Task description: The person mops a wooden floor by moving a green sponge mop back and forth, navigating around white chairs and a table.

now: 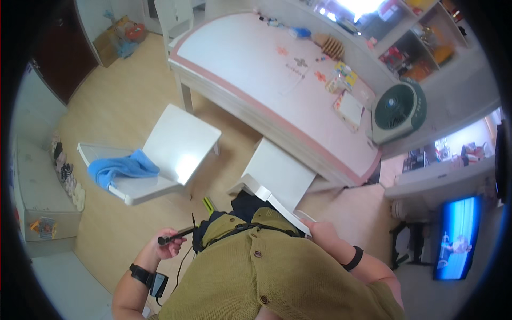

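My left hand (170, 244) is closed around a slim black handle (176, 235) at my left side. What that handle leads to is hidden by my clothing. Just beyond it on the floor shows a yellow-green object (208, 205), too little of it visible to tell its kind. With my right hand (322, 233) I grip the top rail of the backrest of a white chair (280, 172), whose seat is partly under the table. A second white chair (182, 142) stands out to the left, a blue cloth (122, 167) draped over its backrest.
The white table (248, 60) with a pink border bears a box fan (396, 110), papers (352, 110) and small items. Shoes (70, 178) line a cabinet (44, 188) at left. A lit screen (456, 240) stands at right. A cable (180, 272) hangs by my left wrist.
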### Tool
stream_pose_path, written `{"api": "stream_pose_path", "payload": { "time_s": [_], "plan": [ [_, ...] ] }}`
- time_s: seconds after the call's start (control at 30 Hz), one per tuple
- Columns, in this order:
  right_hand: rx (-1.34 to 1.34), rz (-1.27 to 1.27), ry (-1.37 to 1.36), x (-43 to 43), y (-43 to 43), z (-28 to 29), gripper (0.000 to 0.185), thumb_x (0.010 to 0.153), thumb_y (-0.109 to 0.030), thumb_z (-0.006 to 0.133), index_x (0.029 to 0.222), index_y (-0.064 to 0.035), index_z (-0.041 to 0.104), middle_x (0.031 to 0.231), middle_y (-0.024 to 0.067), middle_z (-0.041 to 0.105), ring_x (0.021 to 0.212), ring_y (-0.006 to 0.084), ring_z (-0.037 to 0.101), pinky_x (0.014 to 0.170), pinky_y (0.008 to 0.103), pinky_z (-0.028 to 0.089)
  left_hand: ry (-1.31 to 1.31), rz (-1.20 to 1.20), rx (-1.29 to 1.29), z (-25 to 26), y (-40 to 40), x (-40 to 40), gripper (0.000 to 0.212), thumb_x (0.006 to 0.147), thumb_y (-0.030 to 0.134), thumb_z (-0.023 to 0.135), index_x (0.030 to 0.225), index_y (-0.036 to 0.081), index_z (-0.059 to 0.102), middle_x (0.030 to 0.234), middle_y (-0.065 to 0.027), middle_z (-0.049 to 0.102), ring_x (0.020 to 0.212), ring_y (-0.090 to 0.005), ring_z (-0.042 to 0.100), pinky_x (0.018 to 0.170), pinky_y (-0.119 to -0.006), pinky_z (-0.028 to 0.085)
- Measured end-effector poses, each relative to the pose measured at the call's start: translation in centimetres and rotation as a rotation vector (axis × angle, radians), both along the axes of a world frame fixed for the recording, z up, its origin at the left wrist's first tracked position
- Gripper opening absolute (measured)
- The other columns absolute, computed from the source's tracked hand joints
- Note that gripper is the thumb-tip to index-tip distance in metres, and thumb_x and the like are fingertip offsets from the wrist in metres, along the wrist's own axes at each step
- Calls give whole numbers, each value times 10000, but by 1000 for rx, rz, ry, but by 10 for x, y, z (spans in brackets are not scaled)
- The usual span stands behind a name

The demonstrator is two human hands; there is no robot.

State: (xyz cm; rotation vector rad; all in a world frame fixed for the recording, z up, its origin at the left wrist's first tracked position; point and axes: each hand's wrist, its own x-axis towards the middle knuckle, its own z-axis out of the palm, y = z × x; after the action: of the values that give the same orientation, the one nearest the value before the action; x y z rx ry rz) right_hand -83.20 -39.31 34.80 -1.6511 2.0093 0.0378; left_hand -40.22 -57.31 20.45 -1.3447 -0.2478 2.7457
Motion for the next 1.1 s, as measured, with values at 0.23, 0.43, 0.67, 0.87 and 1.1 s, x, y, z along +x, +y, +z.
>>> {"api": "stream_pose_path", "payload": {
  "time_s": [0.23, 0.43, 0.67, 0.87, 1.1],
  "plan": [
    [-71, 113, 34, -88, -59, -29, 302, 690, -97, 551, 992, -114, 547, 673, 149, 587, 626, 320, 583, 548, 403, 456, 64, 39, 134, -4, -5, -36, 315, 763, 231, 497, 896, -50, 547, 594, -35, 528, 454, -150, 465, 446, -264, 389],
    [22, 125, 141, -131, -106, -45, 368, 677, -77, 546, 1043, -97, 517, 674, 150, 588, 632, 337, 579, 554, 417, 450, -83, 40, 96, 22, -15, -75, 257, 768, 227, 508, 864, -11, 520, 565, -9, 463, 439, -135, 412, 426, -263, 358],
    [71, 49, 156, -172, -119, -63, 503, 628, -34, 575, 1117, -128, 506, 698, 166, 577, 663, 347, 564, 592, 426, 446, -168, 96, 92, 26, -22, -86, 285, 751, 205, 519, 917, -27, 517, 551, -13, 466, 421, -138, 423, 417, -249, 351],
    [54, 61, 177, -179, -113, -69, 539, 646, -52, 597, 1160, -180, 499, 709, 171, 572, 701, 365, 555, 609, 432, 449, -191, 57, 62, 30, -23, -82, 293, 742, 199, 523, 935, -20, 504, 525, -4, 443, 416, -129, 417, 399, -248, 320],
    [164, -56, 161, -176, -118, -65, 559, 666, 6, 552, 1201, -119, 452, 970, 239, 544, 896, 411, 512, 781, 451, 418, -210, 51, 5, 26, -20, -59, 279, 762, 198, 502, 935, -21, 516, 527, 0, 459, 397, -119, 415, 385, -233, 333]
  ]
}}
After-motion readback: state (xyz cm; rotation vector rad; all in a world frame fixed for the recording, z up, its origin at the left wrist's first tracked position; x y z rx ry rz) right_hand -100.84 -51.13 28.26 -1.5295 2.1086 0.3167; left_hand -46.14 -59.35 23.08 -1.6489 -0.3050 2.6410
